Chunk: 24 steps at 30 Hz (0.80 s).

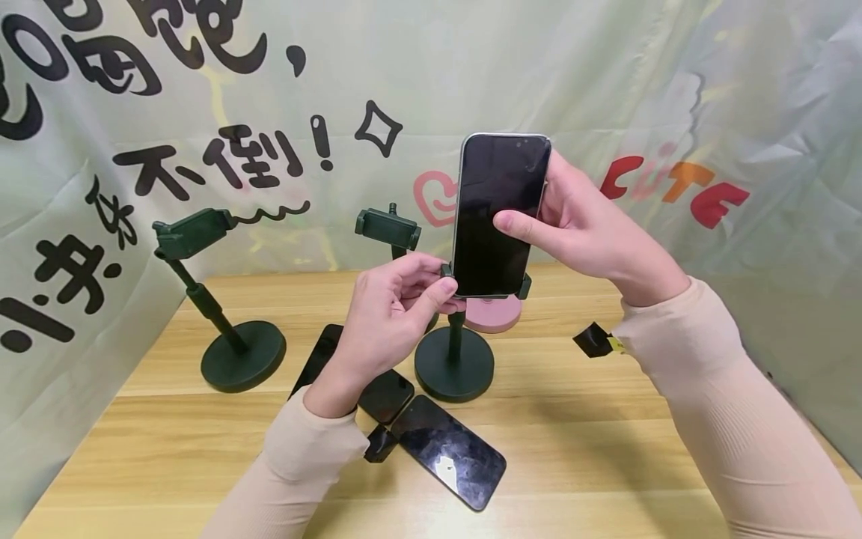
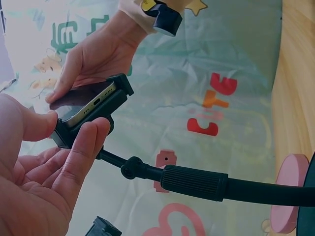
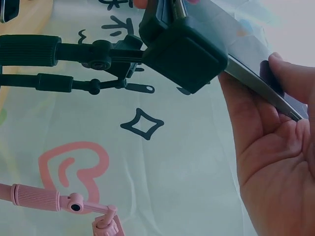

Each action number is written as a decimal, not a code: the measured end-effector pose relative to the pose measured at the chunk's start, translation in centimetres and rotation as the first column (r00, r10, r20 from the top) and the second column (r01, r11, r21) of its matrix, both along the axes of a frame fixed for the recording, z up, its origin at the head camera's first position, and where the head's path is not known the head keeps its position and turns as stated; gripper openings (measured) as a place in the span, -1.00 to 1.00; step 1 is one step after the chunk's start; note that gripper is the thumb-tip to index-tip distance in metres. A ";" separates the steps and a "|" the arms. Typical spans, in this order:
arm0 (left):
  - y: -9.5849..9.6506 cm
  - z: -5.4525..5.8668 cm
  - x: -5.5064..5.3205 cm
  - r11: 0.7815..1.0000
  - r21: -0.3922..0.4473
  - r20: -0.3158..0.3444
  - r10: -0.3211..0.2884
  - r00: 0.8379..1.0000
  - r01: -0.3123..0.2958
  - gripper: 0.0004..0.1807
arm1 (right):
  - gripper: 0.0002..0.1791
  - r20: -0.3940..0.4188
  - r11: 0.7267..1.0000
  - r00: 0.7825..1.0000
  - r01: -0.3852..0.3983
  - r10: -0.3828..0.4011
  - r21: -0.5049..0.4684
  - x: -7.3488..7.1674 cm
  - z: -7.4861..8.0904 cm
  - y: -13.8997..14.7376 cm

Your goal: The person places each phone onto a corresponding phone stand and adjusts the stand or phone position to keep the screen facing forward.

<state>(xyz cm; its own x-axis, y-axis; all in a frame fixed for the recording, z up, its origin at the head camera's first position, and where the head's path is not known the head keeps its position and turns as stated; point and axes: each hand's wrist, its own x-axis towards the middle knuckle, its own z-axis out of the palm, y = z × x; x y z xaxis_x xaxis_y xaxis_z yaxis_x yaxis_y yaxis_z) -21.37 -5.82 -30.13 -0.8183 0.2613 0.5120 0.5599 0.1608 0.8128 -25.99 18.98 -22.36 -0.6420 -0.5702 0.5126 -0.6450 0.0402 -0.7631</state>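
A smartphone [image 1: 494,180] with a dark screen stands nearly upright in the clamp of a dark green phone stand [image 1: 454,363]. My right hand [image 1: 586,228] holds the phone from its right side, thumb across the screen and fingers behind. At the phone's lower left corner, my left hand [image 1: 387,318] pinches the clamp's edge. The left wrist view shows the clamp [image 2: 108,103] around the phone's lower end, its port edge facing out. Seen from the right wrist, the clamp [image 3: 189,56] hides part of the phone.
Two more dark green stands [image 1: 244,355] [image 1: 388,228] stand to the left and behind. A pink stand's base [image 1: 494,314] is behind the working stand. Several phones lie on the wooden table, one [image 1: 450,451] in front, others partly under my left arm. A printed cloth [image 1: 377,67] hangs behind.
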 end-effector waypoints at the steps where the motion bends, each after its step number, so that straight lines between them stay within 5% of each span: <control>1: 0.0 0.0 0.0 1.000 0.002 0.000 -0.001 1.000 0.001 -0.76 | -0.39 0.000 1.000 1.000 0.000 0.000 0.004 0.0 0.0 0.0; 15: 0.2 0.2 0.1 1.000 0.005 0.006 0.009 1.000 -0.009 -0.76 | -0.35 0.068 0.999 0.997 0.017 -0.020 0.048 0.3 -0.5 0.4; 24: 0.1 0.0 -0.1 0.999 -0.007 -0.023 0.032 0.999 -0.032 -0.81 | -0.27 0.084 0.969 0.995 0.034 -0.056 0.243 0.4 -2.2 0.4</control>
